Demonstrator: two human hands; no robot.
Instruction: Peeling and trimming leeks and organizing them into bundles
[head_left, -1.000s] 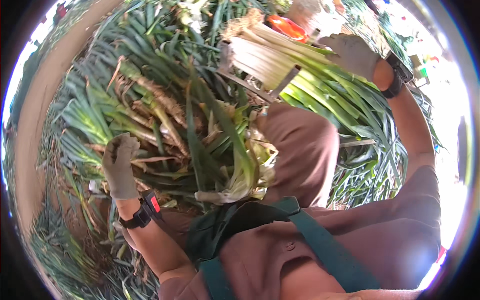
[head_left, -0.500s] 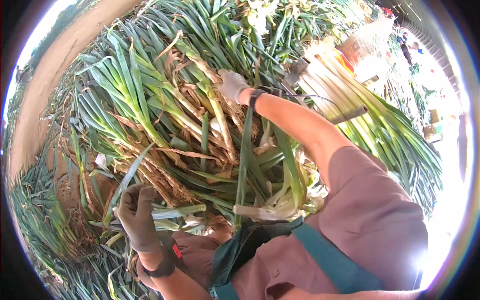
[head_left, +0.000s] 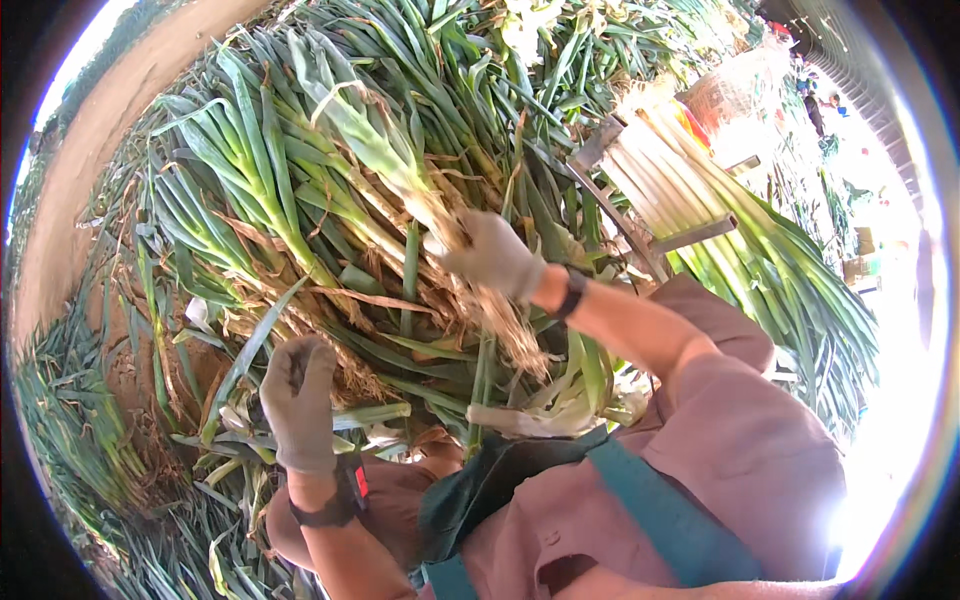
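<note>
My right hand (head_left: pixel 495 258), in a pale glove, is closed round the lower stem of a long green onion (head_left: pixel 385 150). Its leaves point up and left, and brown dry roots (head_left: pixel 512 330) trail below my fist. Several more unpeeled green onions (head_left: pixel 285 225) lie beneath it in a heap, with soil and withered leaves on them. To the left, my gloved left hand (head_left: pixel 302 400) is raised in front of my body with curled fingers. Whatever it may hold is hidden. Stripped pale leaves (head_left: pixel 560 400) lie close to my apron.
On the right, a bundle of cleaned green onions (head_left: pixel 690 190), white stems up, rests in a metal frame (head_left: pixel 690 235). A translucent plastic bag (head_left: pixel 735 90) is behind it. More green onions (head_left: pixel 80 440) cover the ground at the left. Bare earth (head_left: pixel 70 190) curves along the far left.
My right hand has drawn back toward me, pulling one green onion from the heap with its roots lifted clear. My left hand has risen slightly and shifted right.
</note>
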